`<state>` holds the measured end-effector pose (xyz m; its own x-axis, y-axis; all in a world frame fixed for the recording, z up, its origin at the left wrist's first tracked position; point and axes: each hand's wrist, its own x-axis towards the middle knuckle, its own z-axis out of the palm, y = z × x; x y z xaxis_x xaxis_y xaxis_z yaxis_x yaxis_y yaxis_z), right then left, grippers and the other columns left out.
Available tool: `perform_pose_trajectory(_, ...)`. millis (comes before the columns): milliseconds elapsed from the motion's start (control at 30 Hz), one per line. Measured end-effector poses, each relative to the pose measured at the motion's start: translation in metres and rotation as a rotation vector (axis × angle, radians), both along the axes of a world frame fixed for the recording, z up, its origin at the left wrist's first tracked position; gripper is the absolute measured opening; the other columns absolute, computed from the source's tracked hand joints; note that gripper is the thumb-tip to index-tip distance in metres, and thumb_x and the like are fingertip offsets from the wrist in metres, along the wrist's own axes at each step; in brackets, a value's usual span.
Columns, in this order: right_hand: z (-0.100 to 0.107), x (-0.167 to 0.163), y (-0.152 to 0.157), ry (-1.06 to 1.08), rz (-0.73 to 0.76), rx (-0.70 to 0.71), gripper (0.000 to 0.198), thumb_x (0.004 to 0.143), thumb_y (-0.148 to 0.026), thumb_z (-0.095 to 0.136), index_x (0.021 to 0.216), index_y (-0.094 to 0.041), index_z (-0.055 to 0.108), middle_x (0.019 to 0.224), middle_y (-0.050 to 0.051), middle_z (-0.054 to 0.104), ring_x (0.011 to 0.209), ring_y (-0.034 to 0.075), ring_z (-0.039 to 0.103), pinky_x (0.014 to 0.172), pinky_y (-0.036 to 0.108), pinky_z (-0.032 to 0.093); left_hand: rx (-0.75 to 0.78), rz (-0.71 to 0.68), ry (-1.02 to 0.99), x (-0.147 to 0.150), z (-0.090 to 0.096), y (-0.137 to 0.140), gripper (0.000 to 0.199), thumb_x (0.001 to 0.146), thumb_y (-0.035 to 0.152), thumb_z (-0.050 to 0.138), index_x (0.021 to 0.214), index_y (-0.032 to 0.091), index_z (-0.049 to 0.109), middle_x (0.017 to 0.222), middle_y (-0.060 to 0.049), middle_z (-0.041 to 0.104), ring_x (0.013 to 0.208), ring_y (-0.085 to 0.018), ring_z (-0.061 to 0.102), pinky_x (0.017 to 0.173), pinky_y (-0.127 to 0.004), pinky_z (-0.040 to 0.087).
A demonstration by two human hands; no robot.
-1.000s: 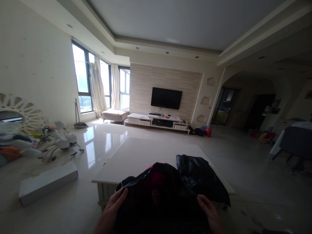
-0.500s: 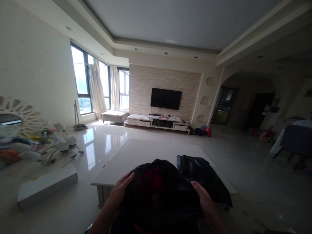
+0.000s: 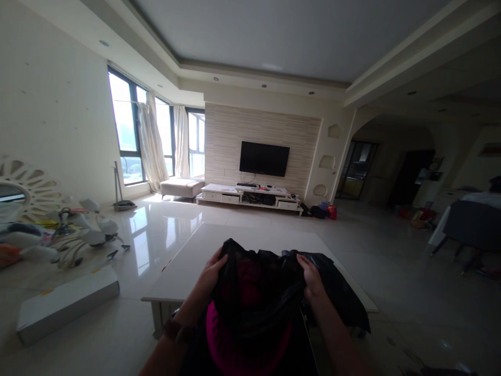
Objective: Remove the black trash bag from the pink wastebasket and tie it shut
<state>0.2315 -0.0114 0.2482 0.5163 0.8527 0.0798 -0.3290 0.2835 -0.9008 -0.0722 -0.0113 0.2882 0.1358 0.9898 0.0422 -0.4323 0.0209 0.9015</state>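
I hold a black plastic bag (image 3: pixel 258 292) up in front of me over the near edge of a white low table (image 3: pixel 203 256). My left hand (image 3: pixel 211 274) grips its left rim and my right hand (image 3: pixel 311 277) grips its right rim. A bright pink object (image 3: pixel 235 344) with dark markings sits inside or under the bag, showing below it. A second black bag (image 3: pixel 344 297) lies on the table just right of my right hand.
A long white box (image 3: pixel 66 303) lies on the glossy floor at left, beside a white chandelier (image 3: pixel 78 235) and a round ornate mirror (image 3: pixel 19 183). A TV (image 3: pixel 264 158) over a white cabinet (image 3: pixel 250 196) is at the far wall. A dark chair (image 3: pixel 469 224) stands right.
Both hands have moved up and forward along the bag, lifting its rim higher. The pink object has come into view below the bag.
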Motion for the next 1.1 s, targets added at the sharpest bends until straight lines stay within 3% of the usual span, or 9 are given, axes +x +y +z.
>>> perform_pose_trajectory(167,0.010,-0.006,-0.007,-0.007,0.032,0.059,0.056,0.052,-0.061,0.099,0.083,-0.021,0.076,0.078,-0.001,0.076,0.073,0.020,0.067,0.071,0.031,0.056,0.078,0.124,0.033,-0.006,-0.013,0.015,0.073,0.069,0.046,0.092,0.133,0.018,0.072,0.116,-0.010,0.085,0.106,-0.031,0.080,0.097,-0.040,0.063)
perform_pose_trajectory(300,-0.010,0.014,-0.044,-0.455,-0.077,0.049,0.053,0.070,-0.071,0.086,0.081,-0.020,0.076,0.074,0.002,0.070,0.071,0.020,0.062,0.066,0.031,0.051,0.216,0.282,0.377,-0.039,-0.046,0.010,0.048,0.071,0.054,0.080,0.103,0.018,0.083,0.106,-0.010,0.086,0.108,-0.036,0.078,0.102,-0.047,0.061)
perform_pose_trajectory(433,-0.046,0.041,-0.096,-0.885,-0.036,0.010,0.028,0.076,-0.049,0.088,0.086,-0.024,0.083,0.086,0.006,0.075,0.085,0.026,0.070,0.080,0.034,0.056,0.379,0.440,0.764,-0.082,-0.077,-0.030,0.033,0.084,0.050,0.067,0.094,0.025,0.086,0.096,-0.005,0.085,0.093,-0.031,0.079,0.084,-0.040,0.064)
perform_pose_trajectory(633,-0.066,0.043,-0.164,-0.892,-0.324,0.246,0.007,0.090,-0.027,0.075,0.083,-0.026,0.077,0.082,0.002,0.061,0.076,0.017,0.063,0.068,0.025,0.051,0.557,0.652,0.947,-0.107,-0.086,-0.100,0.025,0.091,0.038,0.062,0.084,0.029,0.084,0.092,-0.003,0.075,0.081,-0.022,0.074,0.069,-0.029,0.059)
perform_pose_trajectory(733,-0.063,0.036,-0.179,-0.979,-0.246,0.202,0.010,0.086,-0.016,0.067,0.080,-0.024,0.066,0.084,0.001,0.059,0.074,0.016,0.061,0.067,0.025,0.050,0.553,0.547,0.993,-0.100,-0.078,-0.110,0.022,0.085,0.031,0.061,0.091,0.027,0.082,0.100,-0.005,0.077,0.089,-0.025,0.077,0.076,-0.033,0.062)
perform_pose_trajectory(833,-0.058,0.032,-0.184,-1.059,-0.142,0.097,0.017,0.078,-0.012,0.063,0.076,-0.024,0.051,0.080,-0.002,0.053,0.068,0.015,0.053,0.062,0.026,0.046,0.511,0.332,1.075,-0.088,-0.070,-0.112,0.041,0.077,0.026,0.065,0.115,0.026,0.079,0.098,-0.005,0.081,0.087,-0.027,0.078,0.076,-0.036,0.063)
perform_pose_trajectory(967,-0.048,0.028,-0.193,-1.061,-0.214,0.064,0.021,0.081,-0.017,0.061,0.074,-0.025,0.043,0.078,-0.003,0.047,0.069,0.015,0.049,0.063,0.027,0.043,0.496,0.127,1.217,-0.076,-0.061,-0.120,0.026,0.080,0.027,0.065,0.099,0.029,0.083,0.096,-0.003,0.081,0.085,-0.026,0.079,0.075,-0.035,0.061)
perform_pose_trajectory(1033,-0.042,0.026,-0.198,-1.030,-0.237,0.026,0.018,0.083,-0.022,0.060,0.075,-0.025,0.044,0.077,-0.003,0.048,0.068,0.015,0.048,0.063,0.028,0.043,0.519,0.149,1.198,-0.075,-0.057,-0.124,0.021,0.085,0.031,0.063,0.091,0.030,0.083,0.092,-0.002,0.080,0.080,-0.024,0.077,0.073,-0.033,0.060)
perform_pose_trajectory(1100,-0.038,0.025,-0.202,-0.988,-0.210,-0.039,0.011,0.082,-0.027,0.060,0.077,-0.025,0.050,0.077,-0.002,0.051,0.065,0.015,0.049,0.061,0.028,0.042,0.561,0.270,1.139,-0.077,-0.055,-0.127,0.020,0.088,0.036,0.063,0.091,0.029,0.082,0.091,-0.003,0.077,0.079,-0.023,0.076,0.071,-0.032,0.060)
